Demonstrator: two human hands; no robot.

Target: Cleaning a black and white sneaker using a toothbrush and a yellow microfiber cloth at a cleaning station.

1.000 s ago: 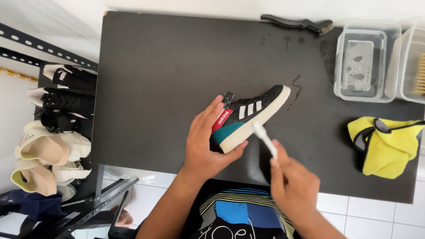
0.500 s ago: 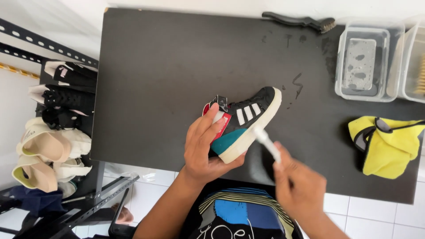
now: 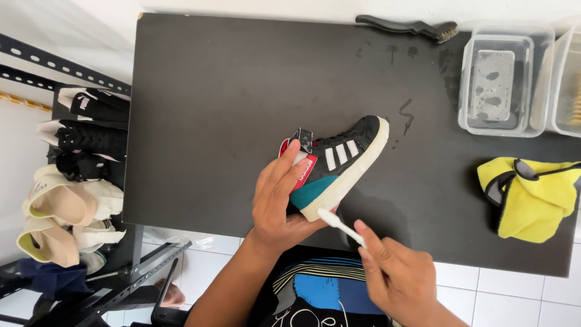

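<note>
At the near edge of the dark table [image 3: 212, 121], a small black sneaker [image 3: 339, 163] with white stripes, a teal heel patch and a cream sole is held above the surface by the left hand [image 3: 281, 203]. The heel end is cupped in the palm; the fingers [image 3: 284, 166] are wrapped up and over the ankle collar and the red tongue, lightly spread and closed on the shoe. The shoe's long axis runs diagonally, heel low and toward the body, toe up and away to the right, sole edge turned toward the right hand.

A white toothbrush [image 3: 339, 223] is pinched in the right hand [image 3: 393, 275], thumb and forefinger pressed together on the handle, remaining fingers curled beneath. The brush head is seen at or just against the cream sole near the heel; whether bristles are in contact cannot be told. The sneaker thus lies up and to the left of the right fingertips, the brush lying roughly square to the sole edge.

Noted further off: a clear plastic tub [image 3: 499, 85] with water at the far right, a black-handled brush [image 3: 405, 27] at the far edge, a yellow cloth [image 3: 532, 197] on the right, and more shoes on a rack [image 3: 72, 157] at the left.
</note>
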